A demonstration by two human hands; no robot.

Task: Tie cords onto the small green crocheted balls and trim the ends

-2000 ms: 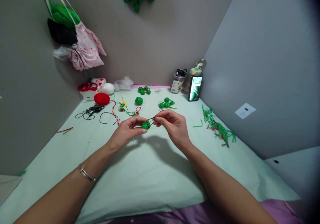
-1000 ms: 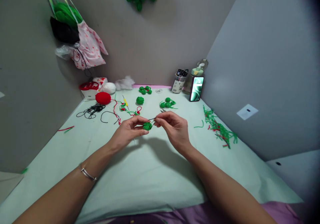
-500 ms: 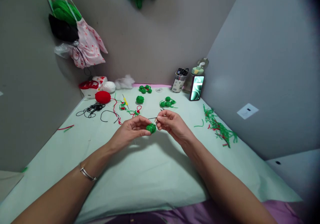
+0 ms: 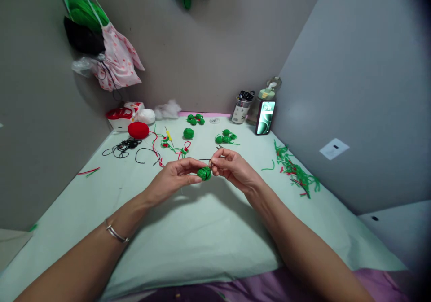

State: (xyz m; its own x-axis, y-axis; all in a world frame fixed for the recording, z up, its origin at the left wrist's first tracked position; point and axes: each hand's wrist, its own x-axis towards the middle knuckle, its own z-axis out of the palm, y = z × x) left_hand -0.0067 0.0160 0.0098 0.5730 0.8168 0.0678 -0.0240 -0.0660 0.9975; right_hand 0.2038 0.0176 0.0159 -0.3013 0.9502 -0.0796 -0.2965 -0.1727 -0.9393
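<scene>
Between the thumb and fingers of my left hand (image 4: pixel 175 175) is a small green yarn ball (image 4: pixel 204 173), with a dark strand across its surface. My right hand (image 4: pixel 232 167) is closed in a pinch at the ball's right side, around black yarn (image 4: pixel 204 159) that runs above the ball. Whether a needle or hook is also in that pinch is too small to tell. Dark pointed tips (image 4: pixel 219 147) show just behind the right fingers. Farther back on the cloth sit another green ball (image 4: pixel 188 133) and a cluster of green pieces (image 4: pixel 226 137).
Left are a red yarn ball (image 4: pixel 138 130), tangled black cord (image 4: pixel 123 147) and a yellow-handled tool (image 4: pixel 169 135). A phone (image 4: pixel 265 117) leans near a cup of pens (image 4: pixel 240 109) at the back right. Green and red scraps (image 4: pixel 296 169) lie right.
The green ball has turned slightly and sits a little lower and to the right. The light glint by the right fingertips no longer shows. Both hands stay nearly in place.
</scene>
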